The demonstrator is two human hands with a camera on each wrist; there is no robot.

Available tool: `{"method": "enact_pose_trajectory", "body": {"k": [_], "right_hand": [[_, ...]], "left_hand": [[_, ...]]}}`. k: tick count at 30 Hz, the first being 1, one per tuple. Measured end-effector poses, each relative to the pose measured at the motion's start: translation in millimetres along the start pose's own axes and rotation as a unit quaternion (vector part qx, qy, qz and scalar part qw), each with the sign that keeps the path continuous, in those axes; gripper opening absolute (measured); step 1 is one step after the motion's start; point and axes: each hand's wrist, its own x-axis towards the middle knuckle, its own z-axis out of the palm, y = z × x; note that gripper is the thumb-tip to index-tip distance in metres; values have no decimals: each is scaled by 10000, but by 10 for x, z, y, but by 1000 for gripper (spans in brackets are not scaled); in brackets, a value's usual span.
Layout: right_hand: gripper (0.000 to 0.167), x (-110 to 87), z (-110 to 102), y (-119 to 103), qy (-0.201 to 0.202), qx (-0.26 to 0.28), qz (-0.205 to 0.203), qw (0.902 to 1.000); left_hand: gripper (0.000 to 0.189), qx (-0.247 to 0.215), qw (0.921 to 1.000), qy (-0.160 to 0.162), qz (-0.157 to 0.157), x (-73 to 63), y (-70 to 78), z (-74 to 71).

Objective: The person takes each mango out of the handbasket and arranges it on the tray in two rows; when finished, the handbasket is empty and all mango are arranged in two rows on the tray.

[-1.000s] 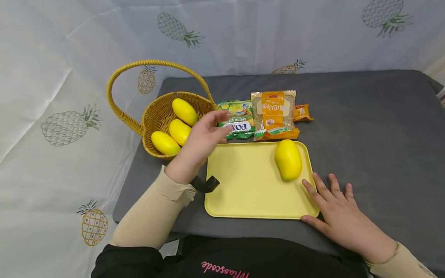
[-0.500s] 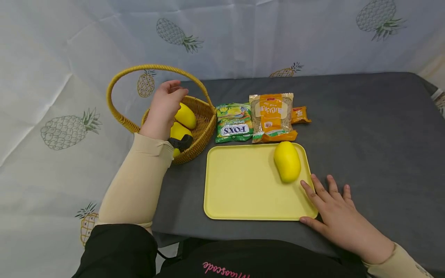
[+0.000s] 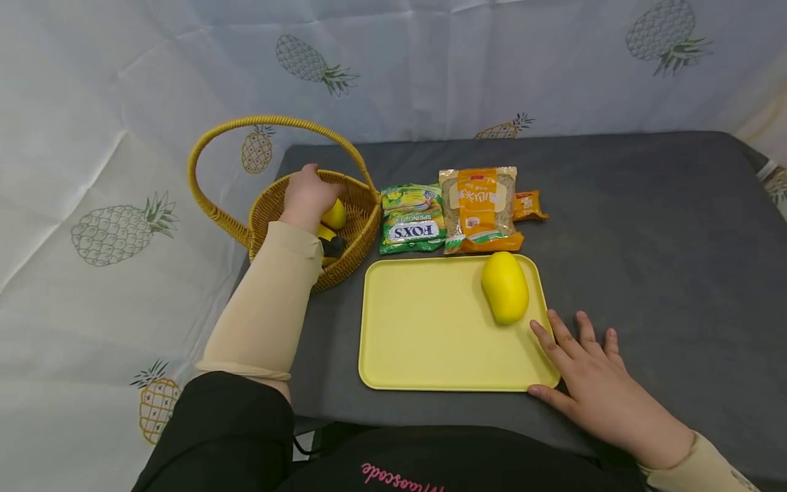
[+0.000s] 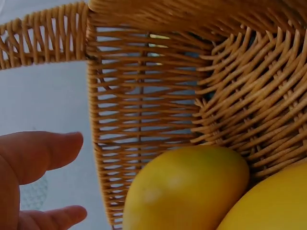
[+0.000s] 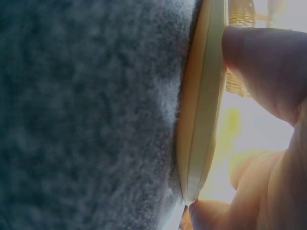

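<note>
My left hand (image 3: pixel 307 198) is over the wicker basket (image 3: pixel 363 236), covering part of the yellow mangoes (image 3: pixel 335 215) inside it. In the left wrist view, the visible fingers (image 4: pixel 53 146) are extended and apart from a mango (image 4: pixel 187 187) beside the woven wall; the other fingers are out of sight. My right hand (image 3: pixel 605 389) lies spread at the right edge of the yellow tray (image 3: pixel 443 342), thumb and fingertips on its rim. One mango (image 3: pixel 505 288) lies on the tray's right side, near those fingertips.
Behind the tray lie a green candy bag (image 3: pixel 413 219), a clear and orange snack bag (image 3: pixel 479 210) and a small orange packet (image 3: pixel 529 205). The basket's tall handle (image 3: pixel 277 121) arches over its opening. A pineapple-print cloth (image 3: pixel 393 75) hangs behind the grey table (image 3: pixel 645 239).
My left hand has moved left from near the green bag, over the basket, then down among the mangoes. The right hand has stayed at the tray's edge.
</note>
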Motion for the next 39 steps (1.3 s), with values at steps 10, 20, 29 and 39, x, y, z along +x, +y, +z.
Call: {"method": "enact_pose_trajectory", "body": {"k": [10, 20, 29, 39], "right_hand": [[106, 0, 2, 10, 31, 13, -15, 10000], [106, 5, -7, 10, -16, 47, 4, 10000], [106, 13, 0, 14, 19, 11, -14, 10000], [107, 24, 4, 12, -115, 93, 63, 9999]], "left_hand": [[83, 1141, 9935, -20, 9, 56, -7, 56], [77, 1110, 9935, 254, 27, 72, -113, 118], [82, 148, 9998, 79, 91, 10, -137, -2], [82, -498, 9980, 233, 307, -305, -63, -167]]}}
